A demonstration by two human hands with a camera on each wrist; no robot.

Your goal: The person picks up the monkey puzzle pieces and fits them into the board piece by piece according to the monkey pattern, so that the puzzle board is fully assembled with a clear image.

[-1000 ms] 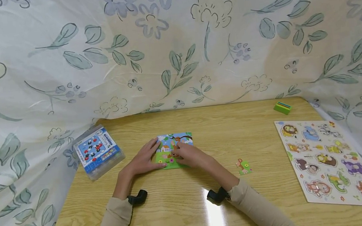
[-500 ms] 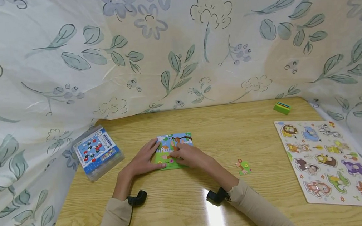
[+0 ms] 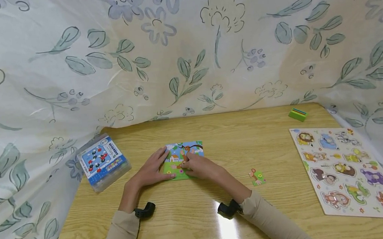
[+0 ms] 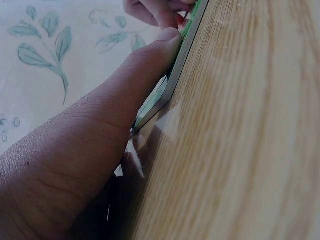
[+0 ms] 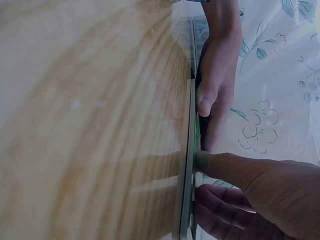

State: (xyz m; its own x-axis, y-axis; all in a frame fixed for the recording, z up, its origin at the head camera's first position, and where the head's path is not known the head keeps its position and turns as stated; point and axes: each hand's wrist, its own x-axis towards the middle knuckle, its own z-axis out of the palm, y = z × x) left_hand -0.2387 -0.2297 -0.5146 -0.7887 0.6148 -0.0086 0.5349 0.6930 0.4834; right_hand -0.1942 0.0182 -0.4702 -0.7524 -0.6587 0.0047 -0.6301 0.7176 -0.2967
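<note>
A small jigsaw puzzle board (image 3: pixel 179 176) with a green and blue cartoon picture lies flat on the table. My left hand (image 3: pixel 151 169) rests along its left side, fingers stretched on the upper left and thumb at the lower edge. In the left wrist view this thumb (image 4: pixel 167 42) presses on the rim. My right hand (image 3: pixel 200 165) is over the board's middle and right, its curled fingers and thumb at a puzzle piece mostly hidden beneath them. The right wrist view shows thumb and fingertips right at the board's surface. Another puzzle piece (image 3: pixel 257 177) lies loose to the right.
A clear box with a blue molecule label (image 3: pixel 103 161) is at the left. On the right lies a large animal peg puzzle (image 3: pixel 347 168), with a small green block (image 3: pixel 298 114) behind it. A floral curtain (image 3: pixel 186 59) hangs along the table's back and sides.
The right fingertips shift slightly over the middle of the puzzle board. The left hand keeps its place, and the loose piece stays where it was.
</note>
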